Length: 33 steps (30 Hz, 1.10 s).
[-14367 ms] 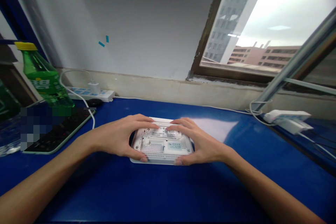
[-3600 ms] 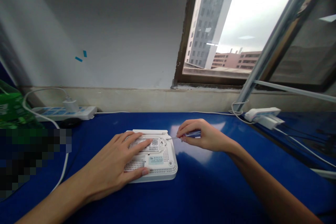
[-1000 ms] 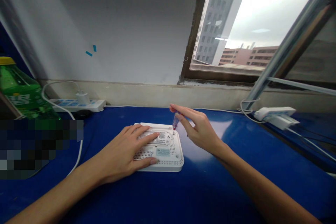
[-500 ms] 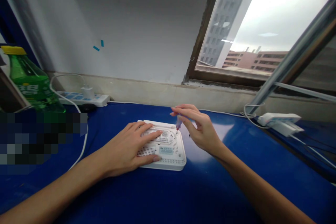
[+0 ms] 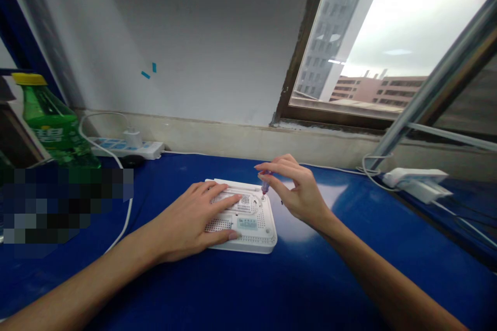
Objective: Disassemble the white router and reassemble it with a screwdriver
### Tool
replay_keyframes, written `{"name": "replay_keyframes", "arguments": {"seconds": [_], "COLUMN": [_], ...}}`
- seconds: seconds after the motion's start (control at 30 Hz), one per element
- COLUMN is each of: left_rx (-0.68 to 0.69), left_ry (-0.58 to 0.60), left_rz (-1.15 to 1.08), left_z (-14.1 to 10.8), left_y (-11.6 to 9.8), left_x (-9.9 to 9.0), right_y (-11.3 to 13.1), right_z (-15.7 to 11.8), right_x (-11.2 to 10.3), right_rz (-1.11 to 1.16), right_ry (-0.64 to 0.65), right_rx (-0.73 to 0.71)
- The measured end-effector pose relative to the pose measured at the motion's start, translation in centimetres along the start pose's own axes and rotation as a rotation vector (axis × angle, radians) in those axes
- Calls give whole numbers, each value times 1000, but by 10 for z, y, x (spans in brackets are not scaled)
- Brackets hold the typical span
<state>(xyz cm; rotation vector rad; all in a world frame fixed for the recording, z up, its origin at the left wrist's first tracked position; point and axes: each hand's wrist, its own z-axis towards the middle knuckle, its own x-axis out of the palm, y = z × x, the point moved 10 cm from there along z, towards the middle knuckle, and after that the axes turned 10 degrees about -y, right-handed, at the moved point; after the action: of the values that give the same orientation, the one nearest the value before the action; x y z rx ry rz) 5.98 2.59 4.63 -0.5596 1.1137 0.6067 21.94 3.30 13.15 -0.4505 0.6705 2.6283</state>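
A white router-like device (image 5: pixel 252 223) with vent holes and labels lies flat on the blue table. My left hand (image 5: pixel 194 220) rests on its left part, fingers spread across the surface. Above its upper right corner, my right hand (image 5: pixel 297 186) pinches a small screwdriver (image 5: pixel 265 185) with a translucent purple handle between thumb and fingers. The screwdriver stands nearly upright, its red-tinted lower end at the round hole in that corner. The very tip is too small to make out.
A green bottle (image 5: pixel 54 124) with a yellow cap stands at the left, near a power strip (image 5: pixel 151 150) and a white cable (image 5: pixel 126 217). Another power strip (image 5: pixel 419 183) lies at the right, beside a metal pole (image 5: pixel 423 83). The blue table (image 5: pixel 240 289) meets the wall behind.
The right fingers have shifted around the screwdriver handle, with the index finger now bent lower over it. The left hand keeps its place on the device. The whole view has shifted slightly.
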Motion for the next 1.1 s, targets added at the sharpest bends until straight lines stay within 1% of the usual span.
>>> {"name": "replay_keyframes", "arguments": {"seconds": [0.07,0.13,0.27,0.3,0.37,0.47,0.57,0.67,0.73,0.8,0.97,1.03,1.1], "left_rx": [-9,-19,-29,-28,-26,-26,-27,-25,-21,-18,-17,-17,-21], "left_ry": [16,31,53,53,49,46,40,26,17,9,3,8,12], "left_rz": [10,18,26,26,30,32,30,23,17,14,18,17,15], "left_z": [0,0,-1,-1,-2,-2,-1,0,0,0,0,-1,0], "left_y": [1,2,4,4,4,4,3,3,3,3,2,2,2], "left_x": [1,3,6,7,7,6,5,4,3,3,2,2,3], "right_y": [1,0,1,1,1,-2,-5,-5,-4,-4,-3,-4,-7], "right_z": [0,0,-3,-3,-2,0,0,-2,-3,-3,-2,-3,-5], "right_x": [-3,-3,6,6,4,-3,-5,-1,1,1,0,1,4], "right_rz": [-62,-88,25,48,37,-61,-125,-40,39,53,-63,-54,19], "right_ry": [-35,-32,77,80,44,-36,-37,40,63,43,-45,-35,21], "right_rx": [-29,-28,-5,-1,2,1,-9,-22,-8,3,10,12,29]}}
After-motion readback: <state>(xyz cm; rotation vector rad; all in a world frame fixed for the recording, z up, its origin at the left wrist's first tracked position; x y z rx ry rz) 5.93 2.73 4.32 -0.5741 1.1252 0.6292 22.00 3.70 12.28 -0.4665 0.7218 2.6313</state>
